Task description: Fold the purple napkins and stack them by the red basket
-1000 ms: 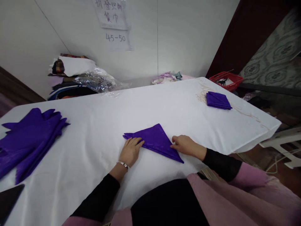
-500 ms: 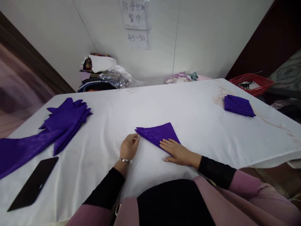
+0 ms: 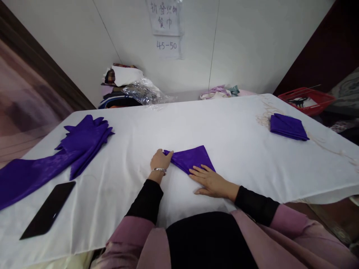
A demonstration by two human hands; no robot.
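In front of me a purple cloth napkin (image 3: 193, 157), folded into a triangle-like shape, lies on the white tablecloth (image 3: 179, 127). Its left pointed corner is pinched between the thumb and fingers of my left hand (image 3: 162, 160), which wears a bracelet at the wrist. My right hand (image 3: 211, 182) rests flat with fingers stretched over the napkin's lower right edge. Off to the left is a heap of purple napkins (image 3: 86, 144) with pointed edges, one part trailing to the table's left side. A folded purple stack (image 3: 288, 127) sits at the right.
A dark flat panel (image 3: 49, 211) lies at the left front. Beyond the far edge are a pile of folded cloths (image 3: 123, 84) with clear plastic (image 3: 146, 91), and pinkish fabrics (image 3: 215, 92). A red basket (image 3: 315, 102) stands past the right corner. Handwritten paper signs (image 3: 165, 18) hang on the wall.
My left hand has moved up and right and now grips the napkin's left corner. My right hand stays spread on the napkin. The view has shifted slightly.
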